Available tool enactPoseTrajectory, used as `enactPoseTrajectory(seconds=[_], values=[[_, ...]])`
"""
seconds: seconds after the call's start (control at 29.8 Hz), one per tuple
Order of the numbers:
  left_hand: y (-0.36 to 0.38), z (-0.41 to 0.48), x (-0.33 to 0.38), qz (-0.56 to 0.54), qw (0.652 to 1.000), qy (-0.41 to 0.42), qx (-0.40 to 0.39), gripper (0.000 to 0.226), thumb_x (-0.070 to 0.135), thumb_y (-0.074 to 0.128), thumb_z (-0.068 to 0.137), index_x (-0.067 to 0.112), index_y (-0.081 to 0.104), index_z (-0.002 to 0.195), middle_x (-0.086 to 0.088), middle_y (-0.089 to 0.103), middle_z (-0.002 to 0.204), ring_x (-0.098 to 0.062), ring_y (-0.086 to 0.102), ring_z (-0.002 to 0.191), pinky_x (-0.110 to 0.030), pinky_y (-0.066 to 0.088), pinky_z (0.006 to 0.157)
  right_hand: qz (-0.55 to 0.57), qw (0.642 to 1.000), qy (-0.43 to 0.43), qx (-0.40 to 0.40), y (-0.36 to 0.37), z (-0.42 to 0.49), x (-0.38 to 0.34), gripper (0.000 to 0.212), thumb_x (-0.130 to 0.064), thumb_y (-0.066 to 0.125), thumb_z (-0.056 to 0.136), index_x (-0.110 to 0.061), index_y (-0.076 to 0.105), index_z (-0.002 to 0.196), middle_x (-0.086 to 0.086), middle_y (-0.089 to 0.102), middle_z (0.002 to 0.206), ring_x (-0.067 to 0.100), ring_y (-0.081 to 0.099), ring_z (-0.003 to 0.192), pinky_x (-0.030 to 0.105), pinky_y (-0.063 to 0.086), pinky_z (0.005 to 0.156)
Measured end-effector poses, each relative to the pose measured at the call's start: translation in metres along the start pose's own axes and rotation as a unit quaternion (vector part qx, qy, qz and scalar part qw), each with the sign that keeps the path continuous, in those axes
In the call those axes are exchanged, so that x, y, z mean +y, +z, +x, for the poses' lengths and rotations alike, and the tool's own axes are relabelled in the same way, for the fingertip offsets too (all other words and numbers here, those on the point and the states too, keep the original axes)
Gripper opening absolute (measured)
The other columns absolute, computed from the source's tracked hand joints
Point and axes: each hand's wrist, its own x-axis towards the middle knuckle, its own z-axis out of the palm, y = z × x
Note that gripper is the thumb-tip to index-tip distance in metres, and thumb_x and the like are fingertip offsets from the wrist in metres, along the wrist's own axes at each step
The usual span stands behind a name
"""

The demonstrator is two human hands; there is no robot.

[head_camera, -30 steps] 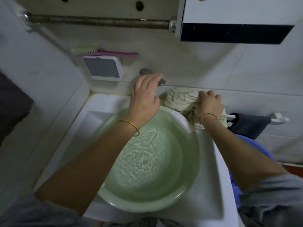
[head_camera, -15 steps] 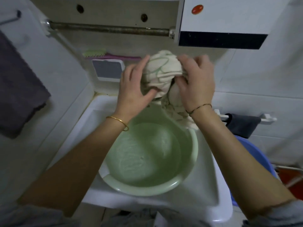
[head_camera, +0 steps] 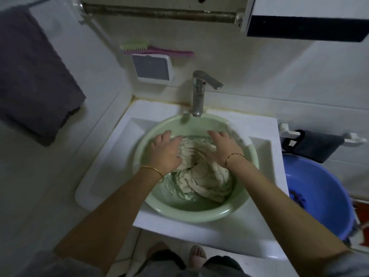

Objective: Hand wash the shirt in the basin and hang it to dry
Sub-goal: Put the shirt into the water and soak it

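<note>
Sink (head_camera: 209, 232), basin (head_camera: 191, 215); left hand (head_camera: 165, 151), right hand (head_camera: 225, 148) flat, grip slack, on half-sunk shirt (head_camera: 205, 176)

Faucet (head_camera: 198, 92) overhangs the basin (head_camera: 199, 215) rim; near side seems open.

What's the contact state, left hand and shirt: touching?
Touching. Head view: left hand lies palm-down on the shirt in the basin, with no gap between them.

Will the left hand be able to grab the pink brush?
Probably yes: nothing stands between the left hand and the brush above the tap, though it now presses the shirt.
</note>
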Motion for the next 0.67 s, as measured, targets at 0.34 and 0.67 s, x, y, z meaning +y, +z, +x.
enactPoseTrajectory(seconds=[0.34,0.67], values=[[0.041,0.031,-0.005,0.099,0.980,0.069,-0.159,0.083,0.064,0.043,0.085,0.037,-0.003,0.149,-0.007,-0.014,0.158,-0.033,-0.010,0.145,-0.054,0.004,0.116,-0.148,0.978,-0.019,-0.149,0.048,0.017,-0.016,0.080,-0.037,0.052,0.092,-0.029,-0.001,0.151,0.004,0.001,0.159,0.034,0.007,0.144,0.053,0.019,0.114],[0.103,0.036,-0.016,0.129,0.945,0.063,-0.293,0.106,0.071,0.049,0.078,0.033,-0.024,0.144,-0.008,-0.026,0.155,-0.035,-0.017,0.143,-0.055,-0.004,0.115,-0.261,0.939,-0.001,-0.225,0.111,0.023,-0.003,0.107,-0.060,0.053,0.084,-0.027,-0.030,0.143,0.010,-0.032,0.152,0.044,-0.020,0.139,0.069,0.011,0.106]])
